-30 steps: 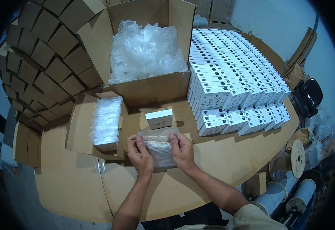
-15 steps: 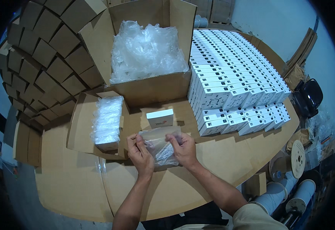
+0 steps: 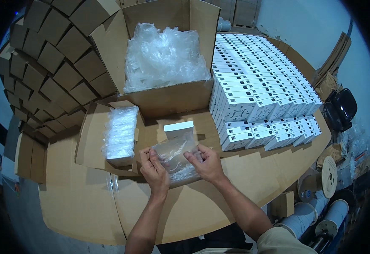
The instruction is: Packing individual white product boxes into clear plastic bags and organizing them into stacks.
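here, clear plastic bag (image 3: 177, 157) held crosswise, left hand (image 3: 154, 168), right hand (image 3: 207, 163)

Behind the clear plastic bag (image 3: 177, 160), the lower part of the small white box (image 3: 178, 129) is hidden, the fingertips of the left hand (image 3: 155, 168) and right hand (image 3: 207, 162) vanish under its folds, and whether anything sits inside it cannot be told.

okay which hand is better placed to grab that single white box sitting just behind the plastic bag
Probably the right hand. It holds the clear plastic bag on the side just below the white box; the left hand grips the bag's far edge, farther from the box.
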A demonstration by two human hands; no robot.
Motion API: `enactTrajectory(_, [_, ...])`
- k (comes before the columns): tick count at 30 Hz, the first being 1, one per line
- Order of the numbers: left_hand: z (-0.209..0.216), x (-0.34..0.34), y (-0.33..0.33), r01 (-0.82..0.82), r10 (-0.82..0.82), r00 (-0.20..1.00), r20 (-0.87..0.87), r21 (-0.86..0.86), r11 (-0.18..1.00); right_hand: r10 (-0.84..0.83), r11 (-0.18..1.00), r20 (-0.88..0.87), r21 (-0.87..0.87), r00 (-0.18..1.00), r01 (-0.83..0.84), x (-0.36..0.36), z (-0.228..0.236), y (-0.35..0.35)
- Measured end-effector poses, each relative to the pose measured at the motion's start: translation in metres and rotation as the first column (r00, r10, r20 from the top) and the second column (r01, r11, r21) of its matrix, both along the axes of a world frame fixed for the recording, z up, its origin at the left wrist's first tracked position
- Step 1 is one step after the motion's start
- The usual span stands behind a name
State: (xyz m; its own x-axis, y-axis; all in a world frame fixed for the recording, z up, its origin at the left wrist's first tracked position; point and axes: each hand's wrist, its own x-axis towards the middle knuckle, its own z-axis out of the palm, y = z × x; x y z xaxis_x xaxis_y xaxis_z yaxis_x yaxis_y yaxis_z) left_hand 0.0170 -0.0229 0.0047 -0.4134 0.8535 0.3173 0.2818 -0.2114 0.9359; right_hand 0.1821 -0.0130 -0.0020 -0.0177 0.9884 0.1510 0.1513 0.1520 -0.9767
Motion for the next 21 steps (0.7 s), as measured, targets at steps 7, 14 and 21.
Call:
enactTrajectory(7, [-0.004,-0.001,-0.001,0.142,-0.155,0.980,0.125,0.107,0.984,-0.012,0.992,-0.289,-0.127,0.957,-0.026,-0.001,0.006,0.001])
enactTrajectory(14, [0.011,0.000,0.000,0.426,-0.387,0.843,0.372,-0.024,0.904,0.032,0.998,-0.308,-0.033,0.951,-0.044,0.000,0.016,0.003])
enactTrajectory(21, [0.004,-0.003,-0.001,0.399,-0.389,0.871,0.302,0.031,0.917,-0.162,0.908,0.088,0.403,0.983,0.114,0.005,0.066,0.010])
